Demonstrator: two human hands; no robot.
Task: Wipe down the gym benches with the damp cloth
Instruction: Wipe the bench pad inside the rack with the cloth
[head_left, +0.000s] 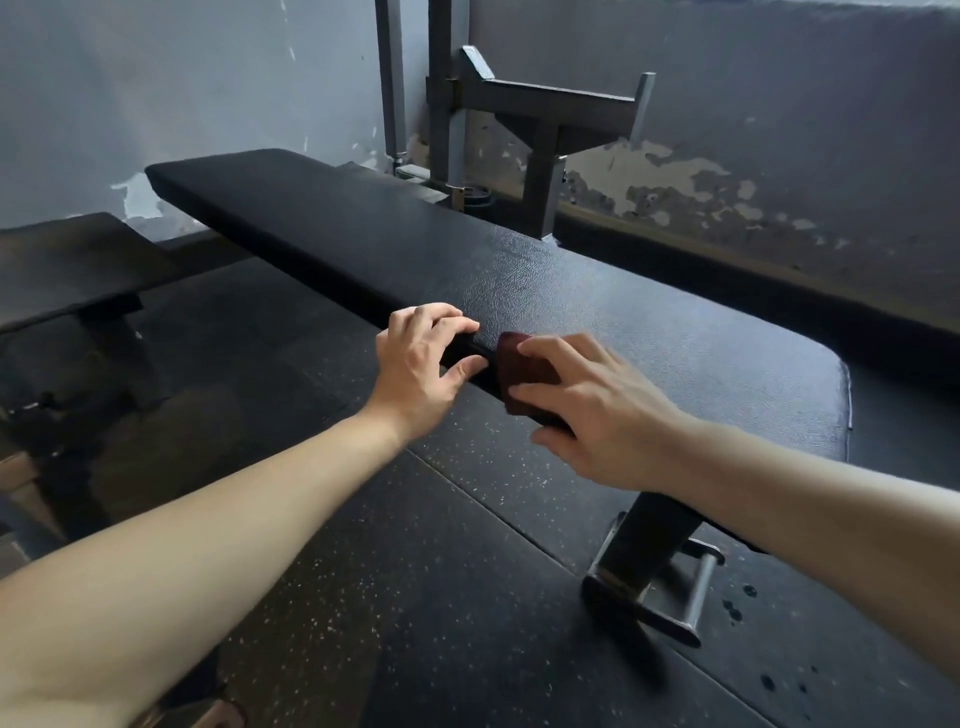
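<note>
A long black padded bench (597, 291) runs from the far left to the near right. A folded dark red cloth (522, 376) lies over the bench's left side edge. My right hand (597, 410) presses flat on the cloth, fingers spread over it and thumb under the edge. My left hand (423, 364) grips the same edge just left of the cloth, fingers on top and thumb on the side face. Part of the cloth is hidden under my right hand.
A second black bench pad (67, 265) stands at the left. A grey steel rack (540, 135) rises behind the bench by the peeling wall. The bench's metal foot (660, 577) rests on the speckled rubber floor (415, 571).
</note>
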